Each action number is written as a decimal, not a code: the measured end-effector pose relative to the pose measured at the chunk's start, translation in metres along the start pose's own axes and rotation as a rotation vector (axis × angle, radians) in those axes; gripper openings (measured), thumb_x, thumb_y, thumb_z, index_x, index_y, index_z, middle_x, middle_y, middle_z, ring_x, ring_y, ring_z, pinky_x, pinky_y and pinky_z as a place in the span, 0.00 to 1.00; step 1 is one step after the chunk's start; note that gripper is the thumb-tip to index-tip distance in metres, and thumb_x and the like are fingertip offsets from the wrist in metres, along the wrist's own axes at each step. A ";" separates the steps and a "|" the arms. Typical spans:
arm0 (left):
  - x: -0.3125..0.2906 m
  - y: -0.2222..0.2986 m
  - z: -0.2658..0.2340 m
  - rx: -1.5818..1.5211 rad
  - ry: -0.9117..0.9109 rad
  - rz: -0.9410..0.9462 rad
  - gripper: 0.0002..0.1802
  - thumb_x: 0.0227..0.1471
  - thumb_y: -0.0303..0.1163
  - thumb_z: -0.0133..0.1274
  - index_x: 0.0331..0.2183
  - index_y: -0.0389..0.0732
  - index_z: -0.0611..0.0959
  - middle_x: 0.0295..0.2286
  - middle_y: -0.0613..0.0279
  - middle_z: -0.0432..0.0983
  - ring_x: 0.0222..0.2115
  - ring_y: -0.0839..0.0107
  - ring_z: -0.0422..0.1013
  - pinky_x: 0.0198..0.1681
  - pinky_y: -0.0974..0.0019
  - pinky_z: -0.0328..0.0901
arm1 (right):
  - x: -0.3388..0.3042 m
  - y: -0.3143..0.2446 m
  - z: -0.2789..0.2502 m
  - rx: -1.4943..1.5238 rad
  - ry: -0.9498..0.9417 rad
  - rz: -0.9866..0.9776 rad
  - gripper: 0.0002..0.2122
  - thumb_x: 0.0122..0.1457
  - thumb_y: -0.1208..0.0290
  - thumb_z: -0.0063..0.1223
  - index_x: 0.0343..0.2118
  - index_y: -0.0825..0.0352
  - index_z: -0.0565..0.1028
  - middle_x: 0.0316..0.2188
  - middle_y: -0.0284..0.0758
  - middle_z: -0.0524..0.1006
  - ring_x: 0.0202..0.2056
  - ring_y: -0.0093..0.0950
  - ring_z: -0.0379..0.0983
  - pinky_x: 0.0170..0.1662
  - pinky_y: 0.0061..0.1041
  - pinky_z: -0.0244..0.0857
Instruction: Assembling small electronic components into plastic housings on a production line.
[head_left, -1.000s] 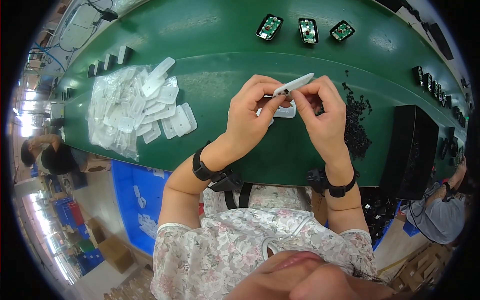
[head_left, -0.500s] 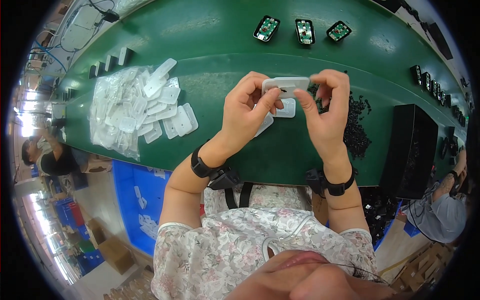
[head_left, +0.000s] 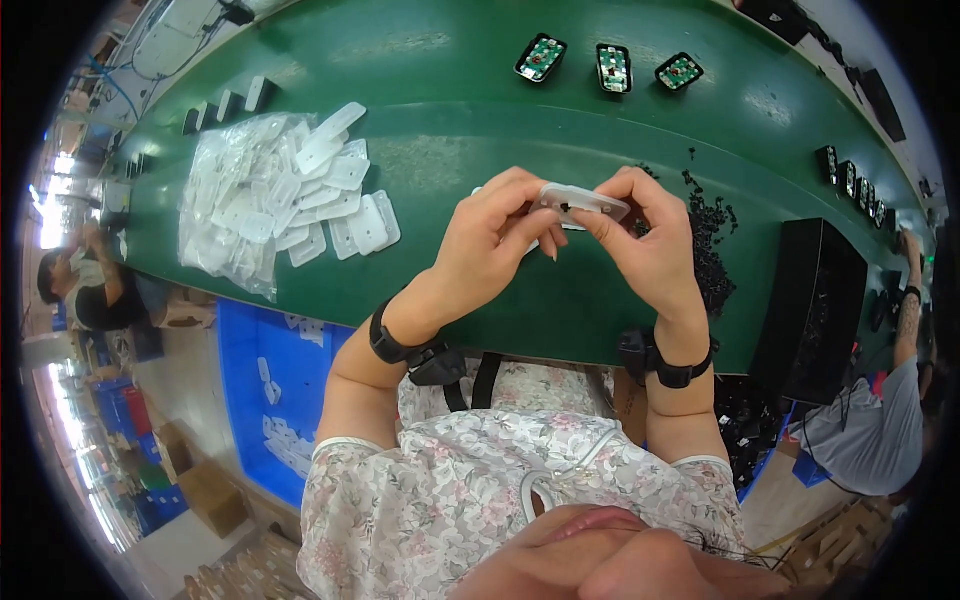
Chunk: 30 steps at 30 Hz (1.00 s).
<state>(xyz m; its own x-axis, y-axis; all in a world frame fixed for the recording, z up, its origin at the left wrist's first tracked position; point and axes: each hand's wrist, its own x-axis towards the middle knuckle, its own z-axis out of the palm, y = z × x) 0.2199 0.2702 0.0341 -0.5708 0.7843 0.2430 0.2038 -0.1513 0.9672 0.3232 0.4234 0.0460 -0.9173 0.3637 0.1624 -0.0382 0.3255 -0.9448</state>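
Note:
Over the green table [head_left: 450,150] my two hands hold a white plastic cover plate [head_left: 583,195] between them. My left hand [head_left: 485,240] grips its left end between thumb and fingers. On the right end, my right hand [head_left: 652,235] has closed, its thumb pressed on the near face. A small black piece sits on the plate near my left thumb; its exact kind is too small to make out. Other white plates beneath are mostly hidden by my hands. Small black parts [head_left: 712,245] lie scattered just right of my right hand.
To the left, white plates [head_left: 345,172] are heaped on a clear plastic bag [head_left: 215,210]. Black housings with green circuit boards [head_left: 614,69] stand at the back. A long black box [head_left: 808,300] is at right. A blue bin [head_left: 240,400] sits below the table edge, left.
The plate has come slightly lower and tilted flatter. My right hand, apart from its right end before, now grips it, thumb on the face. The view has shifted slightly.

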 end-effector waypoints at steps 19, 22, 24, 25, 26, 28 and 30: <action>-0.330 -0.091 -0.230 0.169 1.292 -0.517 0.11 0.51 0.26 0.49 0.37 0.30 0.76 0.24 0.57 0.75 0.18 0.73 0.71 0.21 0.75 0.64 | 0.038 0.117 -0.099 -0.972 -0.004 0.255 0.12 0.49 0.68 0.59 0.34 0.69 0.73 0.27 0.34 0.73 0.28 0.25 0.68 0.34 0.24 0.63; -0.352 -0.159 -0.240 0.221 1.313 -0.730 0.09 0.49 0.27 0.51 0.32 0.30 0.78 0.21 0.55 0.76 0.16 0.70 0.73 0.19 0.72 0.66 | 0.040 0.118 -0.098 -0.841 -0.043 0.317 0.09 0.51 0.72 0.57 0.32 0.69 0.72 0.24 0.33 0.73 0.26 0.23 0.67 0.33 0.22 0.63; -0.359 -0.187 -0.245 0.290 1.294 -0.807 0.09 0.48 0.27 0.52 0.31 0.31 0.79 0.21 0.56 0.76 0.16 0.70 0.73 0.19 0.71 0.67 | 0.041 0.122 -0.097 -0.804 -0.058 0.287 0.08 0.51 0.73 0.56 0.32 0.70 0.72 0.24 0.32 0.73 0.25 0.21 0.66 0.31 0.21 0.63; -0.352 -0.193 -0.246 0.362 1.240 -0.882 0.09 0.47 0.28 0.52 0.31 0.32 0.79 0.20 0.56 0.76 0.15 0.69 0.74 0.20 0.70 0.68 | 0.039 0.118 -0.097 -0.767 -0.051 0.278 0.07 0.52 0.75 0.55 0.32 0.70 0.72 0.23 0.31 0.73 0.25 0.20 0.66 0.30 0.19 0.62; -0.348 -0.197 -0.248 0.353 1.234 -0.878 0.09 0.47 0.28 0.52 0.31 0.32 0.79 0.20 0.56 0.76 0.15 0.69 0.74 0.20 0.70 0.68 | 0.036 0.114 -0.097 -0.776 -0.044 0.279 0.07 0.52 0.75 0.55 0.32 0.70 0.72 0.23 0.31 0.73 0.25 0.20 0.66 0.30 0.19 0.62; -0.337 -0.201 -0.252 0.393 1.157 -0.995 0.09 0.46 0.28 0.53 0.31 0.34 0.80 0.20 0.56 0.77 0.17 0.69 0.75 0.22 0.70 0.69 | 0.031 0.105 -0.093 -0.689 0.016 0.345 0.07 0.52 0.75 0.54 0.33 0.70 0.73 0.23 0.29 0.73 0.23 0.18 0.65 0.27 0.17 0.61; -0.340 -0.204 -0.256 0.407 1.108 -1.003 0.09 0.46 0.28 0.53 0.31 0.35 0.80 0.21 0.56 0.77 0.17 0.68 0.75 0.22 0.69 0.69 | 0.033 0.110 -0.095 -0.669 0.036 0.305 0.07 0.53 0.75 0.54 0.34 0.69 0.73 0.23 0.29 0.72 0.23 0.17 0.65 0.25 0.16 0.61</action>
<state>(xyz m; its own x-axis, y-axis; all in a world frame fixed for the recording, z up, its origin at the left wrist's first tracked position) 0.1687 -0.1192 -0.2270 -0.8468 -0.3901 -0.3617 -0.5193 0.4587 0.7210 0.3263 0.5541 -0.0251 -0.8345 0.5477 -0.0595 0.4771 0.6645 -0.5752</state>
